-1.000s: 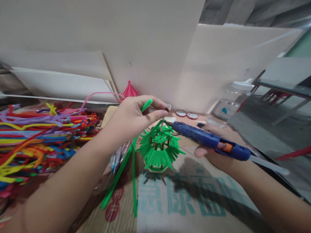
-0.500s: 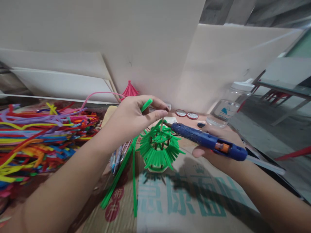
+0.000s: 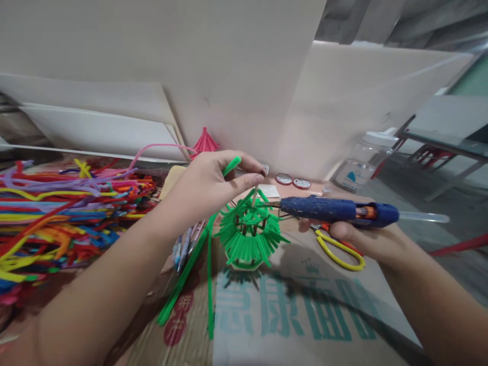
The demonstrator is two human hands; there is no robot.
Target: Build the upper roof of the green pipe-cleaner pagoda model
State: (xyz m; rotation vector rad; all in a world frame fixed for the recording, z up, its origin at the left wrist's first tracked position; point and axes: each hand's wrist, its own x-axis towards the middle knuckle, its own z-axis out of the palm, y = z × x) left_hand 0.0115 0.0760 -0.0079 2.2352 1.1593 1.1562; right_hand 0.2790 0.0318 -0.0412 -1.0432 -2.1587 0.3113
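A small pavilion model (image 3: pixel 253 239) with tiers of green pipe cleaners stands upright on the cardboard. From its top rises a thin wooden stick (image 3: pixel 255 196). My left hand (image 3: pixel 224 178) is above it, thumb and forefinger pinched near the stick's upper end; whether they grip the stick cannot be made out. A green pipe cleaner (image 3: pixel 232 165) is held in that hand, one end poking up. My right hand (image 3: pixel 366 239) is closed around a blue hot glue gun (image 3: pixel 324 209), a clear glue stick (image 3: pixel 423 217) jutting from its back. The gun's nozzle is at the model's top, right of the stick.
Scissors with yellow handles (image 3: pixel 339 254) lie below the gun. Long green pipe cleaners (image 3: pixel 186 277) lie left of the model, beside a heap of coloured ones (image 3: pixel 64 218). Behind are a pink pipe-cleaner roof (image 3: pixel 205 140), two round red-rimmed pieces (image 3: pixel 293 180) and a water bottle (image 3: pixel 364 157).
My right hand has shifted right and levelled the glue gun, its nozzle drawing slightly back from the stick and lower. The scissors have come into view. My left hand stays nearly still.
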